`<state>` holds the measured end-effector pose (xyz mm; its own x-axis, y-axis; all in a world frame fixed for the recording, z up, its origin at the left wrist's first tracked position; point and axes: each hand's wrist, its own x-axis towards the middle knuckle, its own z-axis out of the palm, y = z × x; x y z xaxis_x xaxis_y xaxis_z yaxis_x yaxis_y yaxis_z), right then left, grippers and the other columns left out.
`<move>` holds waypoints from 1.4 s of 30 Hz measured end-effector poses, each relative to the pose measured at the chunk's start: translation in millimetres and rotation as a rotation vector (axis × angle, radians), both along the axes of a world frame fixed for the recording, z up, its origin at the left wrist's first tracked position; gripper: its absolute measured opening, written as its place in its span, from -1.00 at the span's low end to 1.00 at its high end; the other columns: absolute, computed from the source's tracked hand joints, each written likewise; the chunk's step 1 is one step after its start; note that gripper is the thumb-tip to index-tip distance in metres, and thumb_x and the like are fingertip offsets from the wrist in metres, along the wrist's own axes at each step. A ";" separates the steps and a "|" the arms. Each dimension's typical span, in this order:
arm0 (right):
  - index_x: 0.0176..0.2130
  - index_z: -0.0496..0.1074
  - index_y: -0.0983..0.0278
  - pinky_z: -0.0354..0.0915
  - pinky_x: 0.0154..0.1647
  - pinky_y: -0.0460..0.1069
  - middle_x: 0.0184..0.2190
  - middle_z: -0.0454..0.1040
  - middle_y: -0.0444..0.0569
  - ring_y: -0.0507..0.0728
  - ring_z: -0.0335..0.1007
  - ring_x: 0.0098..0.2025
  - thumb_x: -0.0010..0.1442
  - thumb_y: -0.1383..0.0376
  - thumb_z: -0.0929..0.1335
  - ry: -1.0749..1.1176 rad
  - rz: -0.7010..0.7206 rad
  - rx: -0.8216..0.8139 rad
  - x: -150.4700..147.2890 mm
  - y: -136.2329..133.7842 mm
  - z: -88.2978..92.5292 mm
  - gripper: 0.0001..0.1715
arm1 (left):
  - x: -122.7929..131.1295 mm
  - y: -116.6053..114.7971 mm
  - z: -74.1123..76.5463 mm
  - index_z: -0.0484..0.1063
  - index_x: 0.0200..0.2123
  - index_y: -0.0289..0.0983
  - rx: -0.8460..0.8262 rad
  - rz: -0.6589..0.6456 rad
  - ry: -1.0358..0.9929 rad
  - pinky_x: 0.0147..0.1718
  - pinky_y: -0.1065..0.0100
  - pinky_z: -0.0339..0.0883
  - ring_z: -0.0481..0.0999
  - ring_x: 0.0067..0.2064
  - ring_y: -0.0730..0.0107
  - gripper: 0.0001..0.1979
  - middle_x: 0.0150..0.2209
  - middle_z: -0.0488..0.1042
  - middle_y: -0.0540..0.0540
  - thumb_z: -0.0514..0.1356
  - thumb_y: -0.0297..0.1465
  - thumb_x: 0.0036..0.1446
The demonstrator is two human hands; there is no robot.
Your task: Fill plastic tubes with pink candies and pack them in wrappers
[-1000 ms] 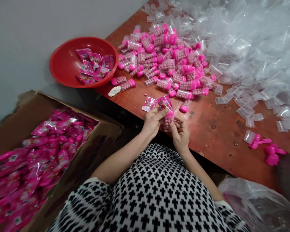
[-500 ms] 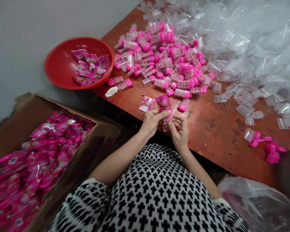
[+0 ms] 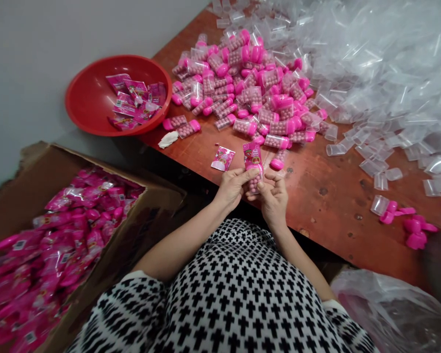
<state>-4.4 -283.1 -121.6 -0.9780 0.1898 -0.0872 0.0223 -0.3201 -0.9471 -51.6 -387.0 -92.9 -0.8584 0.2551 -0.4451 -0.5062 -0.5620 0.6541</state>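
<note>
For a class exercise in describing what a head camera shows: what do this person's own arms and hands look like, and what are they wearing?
The left hand and right hand are ungloved, and the forearms are bare. The white top has rows of small black crosses, and its left sleeve ends above the forearm.

A white top patterned with rows of black crosses.

Pink card print unreadably small; cardboard carton cut off at edge.
</note>
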 end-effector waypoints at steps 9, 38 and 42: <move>-0.14 0.28 0.19 0.56 -0.39 -0.09 -0.38 0.63 -0.16 0.05 0.62 -0.38 0.17 0.18 0.45 0.079 -0.082 0.327 8.2 1.4 1.2 -0.66 | 2.7 -1.5 -2.5 0.52 -0.53 -0.41 0.005 0.057 0.004 -0.54 0.48 0.32 0.45 -0.55 0.52 -0.59 -0.57 0.51 -0.07 0.53 -0.23 -0.33; -0.19 0.23 0.19 0.49 -0.59 -0.12 -0.54 0.56 -0.26 0.01 0.51 -0.59 0.10 0.11 0.48 -0.033 -0.045 0.055 8.8 -3.4 15.2 -0.56 | 13.4 -2.1 4.8 0.46 -0.56 -0.37 0.040 0.063 0.020 -0.64 0.45 0.24 0.37 -0.60 0.51 -0.56 -0.60 0.45 -0.03 0.51 -0.14 -0.31; -0.19 0.27 0.19 0.54 -0.50 -0.10 -0.44 0.60 -0.21 0.02 0.56 -0.49 0.12 0.12 0.47 0.024 -0.115 0.183 12.0 -3.9 11.8 -0.61 | 14.4 1.5 5.2 0.49 -0.58 -0.38 0.013 0.080 0.020 -0.57 0.47 0.30 0.41 -0.56 0.53 -0.59 -0.59 0.47 -0.03 0.53 -0.20 -0.34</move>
